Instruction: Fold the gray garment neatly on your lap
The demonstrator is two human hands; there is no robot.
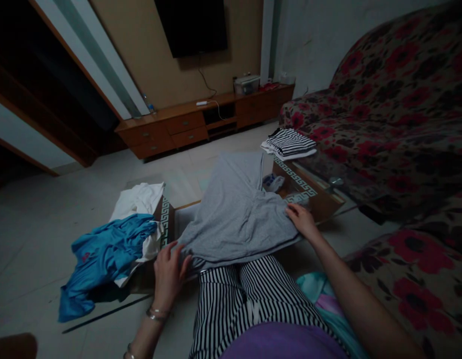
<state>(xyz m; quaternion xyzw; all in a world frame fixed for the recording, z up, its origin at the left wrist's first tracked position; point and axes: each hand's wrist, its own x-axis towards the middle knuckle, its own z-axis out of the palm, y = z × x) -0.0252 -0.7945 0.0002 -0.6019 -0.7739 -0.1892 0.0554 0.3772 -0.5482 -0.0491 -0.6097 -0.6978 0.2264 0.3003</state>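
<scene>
Gray garment [236,212] lies spread on the table [313,192], frame center. Left hand [168,271] and right hand [302,219] rest flat and open on its near corners, gripping nothing. Probably soft, light, floppy; best pinched at the hem corners.

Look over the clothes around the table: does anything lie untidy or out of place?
Yes. A blue garment lies crumpled at the table's left end and hangs off its edge, on top of a rumpled white one. By contrast, the striped pile is neatly folded, and both hands press the grey garment flat.
</scene>
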